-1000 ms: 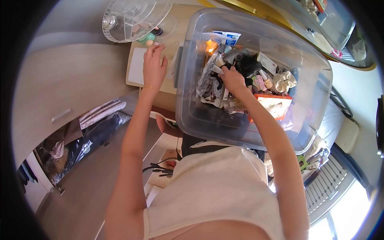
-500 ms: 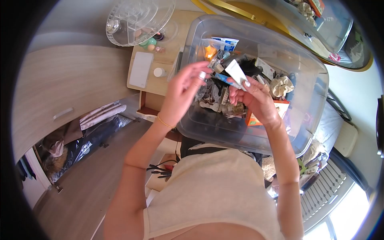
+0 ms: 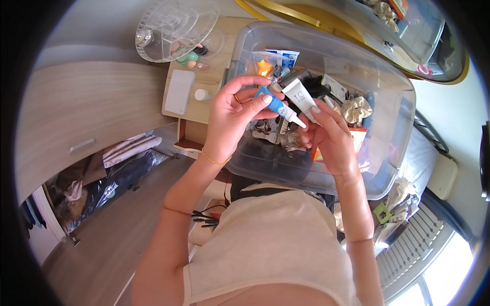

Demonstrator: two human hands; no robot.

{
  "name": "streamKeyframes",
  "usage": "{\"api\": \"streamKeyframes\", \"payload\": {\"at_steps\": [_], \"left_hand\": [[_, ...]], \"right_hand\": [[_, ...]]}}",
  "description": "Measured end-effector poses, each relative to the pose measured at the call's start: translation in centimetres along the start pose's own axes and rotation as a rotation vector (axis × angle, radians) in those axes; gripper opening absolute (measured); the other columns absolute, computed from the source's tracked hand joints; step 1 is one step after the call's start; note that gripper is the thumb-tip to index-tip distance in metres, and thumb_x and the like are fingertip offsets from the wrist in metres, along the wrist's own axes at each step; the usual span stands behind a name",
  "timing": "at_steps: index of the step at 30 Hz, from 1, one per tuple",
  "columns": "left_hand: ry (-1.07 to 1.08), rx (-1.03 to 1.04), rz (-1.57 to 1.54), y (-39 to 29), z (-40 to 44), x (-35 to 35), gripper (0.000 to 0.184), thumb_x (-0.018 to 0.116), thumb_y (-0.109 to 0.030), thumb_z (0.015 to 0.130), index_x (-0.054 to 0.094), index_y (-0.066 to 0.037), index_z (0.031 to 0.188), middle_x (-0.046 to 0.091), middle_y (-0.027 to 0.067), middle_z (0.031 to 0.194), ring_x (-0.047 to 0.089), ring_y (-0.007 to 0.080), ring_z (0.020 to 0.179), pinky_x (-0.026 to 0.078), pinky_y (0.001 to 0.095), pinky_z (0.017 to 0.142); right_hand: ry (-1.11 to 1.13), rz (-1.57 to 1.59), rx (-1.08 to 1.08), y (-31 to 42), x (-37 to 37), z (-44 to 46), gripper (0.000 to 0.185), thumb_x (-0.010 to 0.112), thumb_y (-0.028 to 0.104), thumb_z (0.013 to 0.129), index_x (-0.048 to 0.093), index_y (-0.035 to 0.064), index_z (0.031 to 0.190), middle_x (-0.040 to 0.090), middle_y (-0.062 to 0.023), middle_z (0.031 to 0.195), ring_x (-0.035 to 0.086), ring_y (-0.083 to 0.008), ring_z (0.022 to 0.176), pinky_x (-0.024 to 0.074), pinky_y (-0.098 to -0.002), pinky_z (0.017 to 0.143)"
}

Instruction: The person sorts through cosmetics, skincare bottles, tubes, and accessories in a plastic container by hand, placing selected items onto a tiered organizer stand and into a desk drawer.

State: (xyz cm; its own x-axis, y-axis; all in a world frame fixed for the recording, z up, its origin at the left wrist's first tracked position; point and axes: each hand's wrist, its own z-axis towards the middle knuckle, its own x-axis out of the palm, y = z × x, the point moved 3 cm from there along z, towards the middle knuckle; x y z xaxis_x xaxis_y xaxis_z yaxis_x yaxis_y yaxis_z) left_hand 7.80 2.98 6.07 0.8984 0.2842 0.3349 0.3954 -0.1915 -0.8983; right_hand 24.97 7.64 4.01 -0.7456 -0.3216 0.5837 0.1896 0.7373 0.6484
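My left hand [image 3: 232, 112] pinches a small blue tube [image 3: 276, 106] with a white pointed nozzle between thumb and fingers. The nozzle angles down to the right, close to the fingers of my right hand [image 3: 332, 135]. That hand grips a white squeeze tube [image 3: 299, 97] with grey lettering, its flat end tilted up and to the left. Both tubes are side by side above a clear plastic storage bin [image 3: 265, 173]. Inside the bin lie an orange box [image 3: 359, 136], crumpled beige paper [image 3: 356, 109], a blue-and-white packet [image 3: 286, 57] and a jumble of small items.
Left of the bin, a wooden desk [image 3: 224, 38] bears a clear round organizer [image 3: 176, 30], a white rectangular item [image 3: 179, 92] and a white cap-like piece [image 3: 202, 95]. A gold-framed mirror [image 3: 326, 23] stands behind the bin. An open drawer [image 3: 109, 173] holds clothes at left.
My left hand has moved in and now holds the blue tube, which was by my right fingers before. The white tube has turned so its lettering shows.
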Motion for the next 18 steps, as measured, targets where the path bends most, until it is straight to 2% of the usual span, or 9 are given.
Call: {"api": "streamKeyframes", "payload": {"at_steps": [6, 8, 9, 10, 12, 14, 15, 16, 18], "left_hand": [[-0.045, 0.149, 0.005, 1.1, -0.3, 0.2, 0.022, 0.060, 0.002, 0.082, 0.050, 0.001, 0.101, 0.058, 0.0087, 0.097, 0.059, 0.0151, 0.090, 0.055, 0.0299, 0.077], [-0.033, 0.155, 0.049, 1.3, -0.7, 0.4, 0.026, 0.063, 0.002, 0.080, 0.050, 0.001, 0.102, 0.055, 0.0067, 0.096, 0.057, 0.0104, 0.087, 0.053, 0.0245, 0.071], [-0.017, 0.199, 0.216, 1.1, -0.9, 0.4, 0.030, 0.063, 0.002, 0.079, 0.050, 0.000, 0.106, 0.055, 0.0064, 0.095, 0.057, 0.0112, 0.084, 0.051, 0.0251, 0.071], [-0.008, 0.244, 0.389, 0.8, -0.9, 0.4, 0.035, 0.064, 0.003, 0.077, 0.051, -0.001, 0.110, 0.054, 0.0060, 0.094, 0.056, 0.0119, 0.081, 0.049, 0.0257, 0.071], [0.046, 0.507, 0.902, -0.8, -1.1, 0.6, 0.040, 0.067, 0.002, 0.073, 0.056, -0.005, 0.111, 0.051, 0.0066, 0.090, 0.056, 0.0160, 0.075, 0.047, 0.0280, 0.069], [0.140, 0.452, 1.033, -0.6, -1.4, 0.5, 0.039, 0.068, 0.001, 0.069, 0.060, -0.007, 0.107, 0.048, 0.0084, 0.090, 0.055, 0.0215, 0.077, 0.046, 0.0306, 0.067], [0.154, 0.450, 1.191, -1.5, -1.7, 0.9, 0.038, 0.069, -0.001, 0.068, 0.061, -0.007, 0.105, 0.049, 0.0087, 0.090, 0.055, 0.0241, 0.082, 0.046, 0.0327, 0.070], [0.158, 0.628, 1.296, -1.5, -1.7, 0.9, 0.034, 0.068, -0.005, 0.068, 0.060, -0.006, 0.102, 0.050, 0.0087, 0.093, 0.055, 0.0250, 0.087, 0.046, 0.0351, 0.074], [0.223, 0.637, 1.344, -1.2, -1.6, 0.9, 0.028, 0.066, -0.009, 0.071, 0.058, -0.003, 0.097, 0.050, 0.0093, 0.096, 0.055, 0.0262, 0.089, 0.045, 0.0365, 0.077]], "right_hand": [[-0.060, -0.252, -0.157, 0.8, 1.6, -0.7, 0.041, 0.041, 0.028, 0.093, 0.046, -0.0028, 0.120, 0.050, -0.0048, 0.074, 0.047, -0.0132, 0.059, 0.0375, -0.0254, 0.053], [0.084, -0.306, -0.092, 1.3, 2.3, -0.7, 0.037, 0.045, 0.024, 0.093, 0.046, -0.0019, 0.120, 0.049, -0.0036, 0.072, 0.046, -0.0112, 0.058, 0.0354, -0.0242, 0.050], [0.039, -0.488, -0.138, 0.6, 1.9, -0.6, 0.037, 0.053, 0.019, 0.090, 0.047, -0.0029, 0.119, 0.051, -0.0002, 0.067, 0.045, -0.0051, 0.057, 0.0360, -0.0205, 0.049], [0.066, -0.615, -0.118, 0.4, 1.7, -0.1, 0.031, 0.054, 0.013, 0.088, 0.050, -0.0020, 0.115, 0.050, 0.0023, 0.062, 0.042, -0.0035, 0.053, 0.0352, -0.0209, 0.048], [0.061, -0.695, -0.061, 0.8, 2.0, -0.1, 0.026, 0.052, 0.011, 0.087, 0.055, -0.0009, 0.111, 0.051, 0.0010, 0.060, 0.043, -0.0040, 0.052, 0.0350, -0.0219, 0.047], [0.060, -0.731, -0.095, 0.8, 2.0, 0.1, 0.025, 0.053, 0.009, 0.085, 0.056, -0.0011, 0.107, 0.053, -0.0015, 0.062, 0.045, -0.0042, 0.053, 0.0369, -0.0226, 0.048], [0.074, -0.838, -0.202, 0.9, 2.2, 0.3, 0.026, 0.054, 0.009, 0.083, 0.056, -0.0009, 0.107, 0.054, -0.0029, 0.061, 0.046, -0.0044, 0.054, 0.0385, -0.0231, 0.050], [0.074, -0.866, -0.192, 1.0, 2.2, 0.4, 0.022, 0.054, 0.010, 0.083, 0.057, -0.0015, 0.102, 0.055, -0.0032, 0.061, 0.048, -0.0045, 0.053, 0.0394, -0.0234, 0.049], [0.114, -0.886, -0.087, 1.5, 2.9, 0.4, 0.020, 0.055, 0.008, 0.082, 0.054, -0.0007, 0.100, 0.056, -0.0043, 0.061, 0.050, -0.0049, 0.052, 0.0397, -0.0231, 0.047]]}}
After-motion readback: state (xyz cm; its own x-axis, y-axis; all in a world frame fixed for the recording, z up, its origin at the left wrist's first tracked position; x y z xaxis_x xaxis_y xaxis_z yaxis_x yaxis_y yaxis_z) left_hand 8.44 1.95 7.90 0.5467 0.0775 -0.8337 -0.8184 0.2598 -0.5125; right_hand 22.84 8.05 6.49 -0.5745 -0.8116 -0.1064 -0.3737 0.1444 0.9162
